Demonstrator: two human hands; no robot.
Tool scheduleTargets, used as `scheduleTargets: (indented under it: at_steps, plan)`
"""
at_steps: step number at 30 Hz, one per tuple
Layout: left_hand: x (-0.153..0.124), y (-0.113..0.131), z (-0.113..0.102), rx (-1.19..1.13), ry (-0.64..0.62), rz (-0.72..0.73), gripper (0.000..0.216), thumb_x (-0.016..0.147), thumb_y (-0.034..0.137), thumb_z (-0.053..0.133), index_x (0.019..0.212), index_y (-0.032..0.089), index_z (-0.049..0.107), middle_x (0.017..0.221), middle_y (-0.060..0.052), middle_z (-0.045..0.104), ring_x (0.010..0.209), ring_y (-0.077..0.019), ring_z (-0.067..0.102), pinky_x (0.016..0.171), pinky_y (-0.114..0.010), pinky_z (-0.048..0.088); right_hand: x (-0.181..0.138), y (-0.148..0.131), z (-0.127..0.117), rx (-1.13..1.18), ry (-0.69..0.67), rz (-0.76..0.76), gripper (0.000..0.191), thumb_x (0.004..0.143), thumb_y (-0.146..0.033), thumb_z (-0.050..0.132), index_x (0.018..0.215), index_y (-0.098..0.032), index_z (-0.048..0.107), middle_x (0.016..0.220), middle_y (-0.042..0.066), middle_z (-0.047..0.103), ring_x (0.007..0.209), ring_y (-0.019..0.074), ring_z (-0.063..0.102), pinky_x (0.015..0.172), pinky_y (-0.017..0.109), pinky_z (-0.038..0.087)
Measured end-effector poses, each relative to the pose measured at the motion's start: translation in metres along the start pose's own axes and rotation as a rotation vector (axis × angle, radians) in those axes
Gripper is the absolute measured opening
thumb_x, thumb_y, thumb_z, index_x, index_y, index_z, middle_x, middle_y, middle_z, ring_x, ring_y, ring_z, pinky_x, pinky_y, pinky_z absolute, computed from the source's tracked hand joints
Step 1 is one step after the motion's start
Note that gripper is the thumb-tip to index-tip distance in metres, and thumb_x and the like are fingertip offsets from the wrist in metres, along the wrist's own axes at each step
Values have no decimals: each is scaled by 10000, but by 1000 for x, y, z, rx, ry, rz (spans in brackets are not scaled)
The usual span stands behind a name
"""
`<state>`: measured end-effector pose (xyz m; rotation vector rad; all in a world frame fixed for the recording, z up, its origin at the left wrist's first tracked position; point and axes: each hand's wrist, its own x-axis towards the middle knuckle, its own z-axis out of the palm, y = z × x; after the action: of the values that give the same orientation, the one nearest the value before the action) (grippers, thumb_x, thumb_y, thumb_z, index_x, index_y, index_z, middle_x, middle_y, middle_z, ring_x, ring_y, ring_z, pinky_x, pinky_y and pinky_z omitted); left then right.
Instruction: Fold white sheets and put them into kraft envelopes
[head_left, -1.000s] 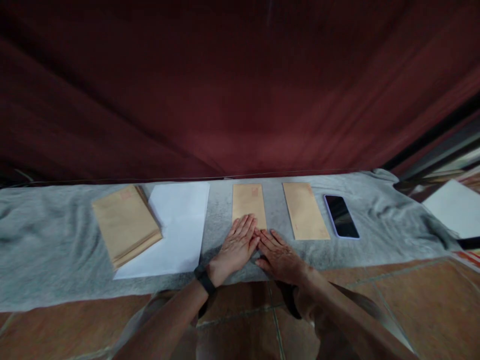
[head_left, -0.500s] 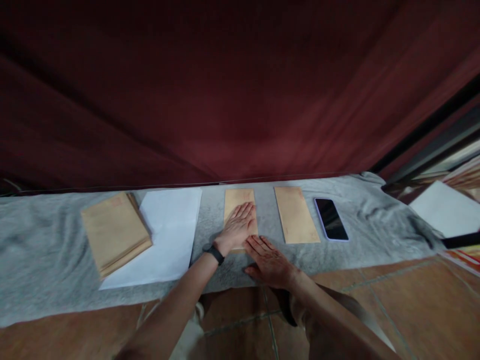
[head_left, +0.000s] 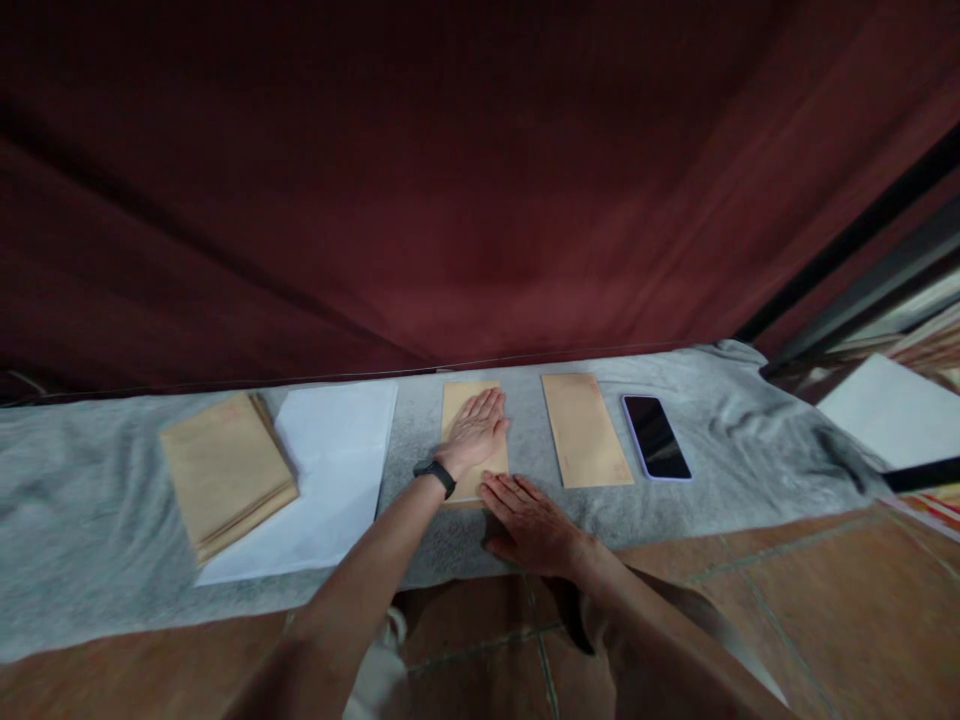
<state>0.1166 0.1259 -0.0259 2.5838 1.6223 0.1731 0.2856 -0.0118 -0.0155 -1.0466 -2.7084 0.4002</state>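
Note:
My left hand (head_left: 476, 430) lies flat, fingers stretched out, on a brown envelope (head_left: 459, 400) in the middle of the grey cloth (head_left: 90, 500). A black band sits on that wrist. My right hand (head_left: 529, 520) rests flat and open at the envelope's near end, fingertips touching its lower edge. A second brown envelope (head_left: 585, 430) lies just to the right, apart from both hands.
A stack of brown envelopes (head_left: 225, 470) sits at the left, overlapping a white sheet (head_left: 330, 470). A dark phone (head_left: 656, 437) lies right of the second envelope. A dark red curtain (head_left: 450, 180) hangs behind. More white paper (head_left: 877, 410) is at far right; tiled floor (head_left: 750, 610) is in front.
My left hand has slid away from me along the middle envelope, toward its far end. My right hand has stayed at the near end.

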Motion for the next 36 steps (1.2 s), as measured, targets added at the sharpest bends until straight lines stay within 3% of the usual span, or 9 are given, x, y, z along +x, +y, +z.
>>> scheduleTargets:
  at_steps: [7, 11, 17, 23, 30, 36]
  plan:
    - [-56, 1, -7, -67, -66, 109, 591, 1056, 357, 178, 1593, 118, 241, 1658, -117, 272, 1554, -189, 182, 1259, -424, 203, 6, 10, -4, 108, -58, 12, 602, 954, -336, 593, 1515, -174, 447, 1575, 114, 446, 1467, 223, 392, 1230, 426, 299]
    - [-97, 2, -13, -121, -96, 135, 574, 1071, 374, 164, 1584, 142, 275, 1649, -108, 300, 1542, -170, 220, 1252, -400, 235, 12, 14, -13, 158, 0, -9, 527, 941, -217, 593, 1461, -242, 516, 1529, 67, 516, 1415, 195, 461, 1204, 418, 337]
    - [-145, 11, -16, -162, -9, 132, 602, 1027, 424, 424, 1552, 139, 351, 1624, -132, 357, 1514, -205, 310, 1225, -409, 323, 19, 9, -20, 187, 100, 17, 457, 937, -131, 580, 1363, -295, 606, 1407, 39, 627, 1282, 194, 584, 1108, 407, 435]
    - [-141, 3, -19, -288, 86, 127, 419, 1015, 270, 477, 1427, 231, 540, 1479, -70, 572, 1400, -183, 487, 1172, -421, 411, 21, 7, -18, 156, 138, 91, 320, 963, -161, 577, 1252, -263, 670, 1283, 43, 695, 1178, 192, 633, 1048, 382, 464]
    - [-135, 2, -25, -391, 125, 122, 390, 1010, 184, 446, 1365, 242, 595, 1413, -70, 626, 1348, -181, 535, 1131, -426, 451, 26, 6, -16, 149, 174, 167, 207, 1013, -176, 500, 1047, -214, 700, 1149, 62, 711, 1080, 196, 653, 995, 374, 466]
    - [-137, 6, -23, -278, 123, 108, 408, 999, 146, 438, 1381, 206, 567, 1417, -90, 618, 1345, -197, 532, 1119, -425, 447, 28, 4, -16, 108, 155, 197, 188, 1002, -152, 506, 1063, -211, 674, 1146, 58, 693, 1075, 195, 643, 967, 369, 467]
